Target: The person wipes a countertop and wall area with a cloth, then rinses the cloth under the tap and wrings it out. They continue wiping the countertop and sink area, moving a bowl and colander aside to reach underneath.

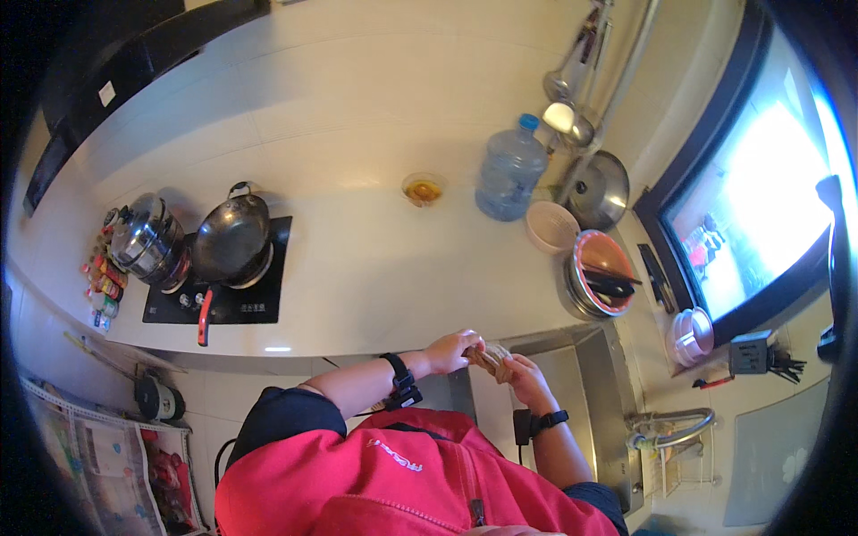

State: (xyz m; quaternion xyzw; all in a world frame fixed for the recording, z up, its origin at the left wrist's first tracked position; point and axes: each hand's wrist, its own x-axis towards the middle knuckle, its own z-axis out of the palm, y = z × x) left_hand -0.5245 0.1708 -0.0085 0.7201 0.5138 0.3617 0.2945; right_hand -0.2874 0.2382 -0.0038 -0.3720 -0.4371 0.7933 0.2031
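My left hand (454, 351) pinches one end of a crumpled light-brown item (494, 362), perhaps a cloth. At its other end, my right hand (531, 383) grips the same piece. Both hands are above the front edge of the white countertop (375, 288), beside the stainless-steel sink (596, 382). Fingers cover parts of the item, so its full shape is hidden. A dark strap with a small device circles each wrist.
A wok (233, 238) with a red handle and a lidded steel pot (149, 234) stand on the black cooktop (258, 311). Behind are a glass dish (423, 190) of amber liquid and a blue water jug (511, 171). Bowls (601, 261) and a pink basket (552, 226) stand right, near a faucet (677, 429).
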